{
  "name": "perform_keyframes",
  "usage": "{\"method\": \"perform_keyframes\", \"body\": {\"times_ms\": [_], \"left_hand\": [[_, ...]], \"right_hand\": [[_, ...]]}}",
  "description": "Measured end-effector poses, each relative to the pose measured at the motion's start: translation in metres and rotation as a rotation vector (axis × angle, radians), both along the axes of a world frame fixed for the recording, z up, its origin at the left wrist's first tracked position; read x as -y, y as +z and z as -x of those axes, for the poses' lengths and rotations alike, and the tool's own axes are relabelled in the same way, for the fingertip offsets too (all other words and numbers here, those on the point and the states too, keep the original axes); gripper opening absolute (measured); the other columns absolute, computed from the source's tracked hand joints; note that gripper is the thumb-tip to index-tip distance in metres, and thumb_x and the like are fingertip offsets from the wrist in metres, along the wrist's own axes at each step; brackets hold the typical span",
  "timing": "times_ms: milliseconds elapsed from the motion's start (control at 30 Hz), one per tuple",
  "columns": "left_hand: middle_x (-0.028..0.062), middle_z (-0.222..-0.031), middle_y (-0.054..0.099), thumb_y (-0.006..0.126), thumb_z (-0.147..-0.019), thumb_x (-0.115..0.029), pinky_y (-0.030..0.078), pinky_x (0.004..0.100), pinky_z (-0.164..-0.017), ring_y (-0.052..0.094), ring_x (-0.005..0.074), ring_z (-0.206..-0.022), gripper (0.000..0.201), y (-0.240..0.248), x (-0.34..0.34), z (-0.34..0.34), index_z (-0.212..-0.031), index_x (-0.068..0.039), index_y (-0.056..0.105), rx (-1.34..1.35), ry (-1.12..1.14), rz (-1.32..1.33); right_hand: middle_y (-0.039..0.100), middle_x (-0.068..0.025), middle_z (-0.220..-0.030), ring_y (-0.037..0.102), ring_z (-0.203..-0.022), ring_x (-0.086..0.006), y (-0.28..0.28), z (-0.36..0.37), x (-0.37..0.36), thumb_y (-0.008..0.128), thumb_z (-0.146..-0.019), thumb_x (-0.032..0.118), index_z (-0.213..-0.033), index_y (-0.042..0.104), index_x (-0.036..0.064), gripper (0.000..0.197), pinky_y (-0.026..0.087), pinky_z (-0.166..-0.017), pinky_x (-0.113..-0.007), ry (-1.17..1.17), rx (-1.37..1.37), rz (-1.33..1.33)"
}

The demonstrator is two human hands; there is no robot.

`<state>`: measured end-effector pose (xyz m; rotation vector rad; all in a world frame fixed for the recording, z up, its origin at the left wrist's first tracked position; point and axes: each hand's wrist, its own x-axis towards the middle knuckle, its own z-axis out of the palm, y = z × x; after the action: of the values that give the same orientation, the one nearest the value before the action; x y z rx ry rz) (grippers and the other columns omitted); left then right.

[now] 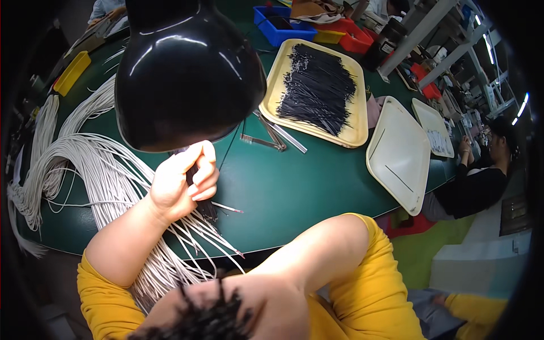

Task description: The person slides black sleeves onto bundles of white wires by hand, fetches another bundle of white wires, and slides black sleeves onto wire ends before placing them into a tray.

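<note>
My left hand (190,178) is raised below the black lamp shade (190,79), its fingers curled and closed. What they pinch, if anything, I cannot make out. Beneath that hand a dark bundle of thin strips (208,211) shows in part. A thick bunch of white cables (110,181) passes under my left forearm and spreads to the table's front edge, where stripped ends show. My right arm (323,249) bends back towards the lower middle. Blurred dark strands (209,311) cover that part, and the fingers of my right hand cannot be made out.
On the green table (294,198) stands a cream tray (362,122) of black thin tubes (317,88). A second tray (402,153) holds two black pieces. Metal tweezers (272,136) lie near the lamp. Blue bin (280,28) stands behind; a person (481,175) sits right.
</note>
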<state>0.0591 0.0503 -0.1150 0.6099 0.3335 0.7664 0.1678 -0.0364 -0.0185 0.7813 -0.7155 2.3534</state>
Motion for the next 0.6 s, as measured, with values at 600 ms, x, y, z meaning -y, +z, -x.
{"method": "perform_keyframes", "body": {"times_ms": [600], "left_hand": [[-0.0006,-0.051,0.040,0.044,-0.088,-0.020,0.022,0.0169,-0.033,0.027,0.0036,-0.035,0.023,0.017,0.016,0.017,-0.084,0.001,0.051,-0.247,-0.256,0.139]], "right_hand": [[0.057,-0.0037,-0.071,0.054,-0.063,-0.0103,-0.085,-0.055,-0.096,0.062,-0.073,0.001,-0.084,0.058,-0.0009,0.012,0.045,-0.055,-0.022,-1.094,0.871,-0.428]]}}
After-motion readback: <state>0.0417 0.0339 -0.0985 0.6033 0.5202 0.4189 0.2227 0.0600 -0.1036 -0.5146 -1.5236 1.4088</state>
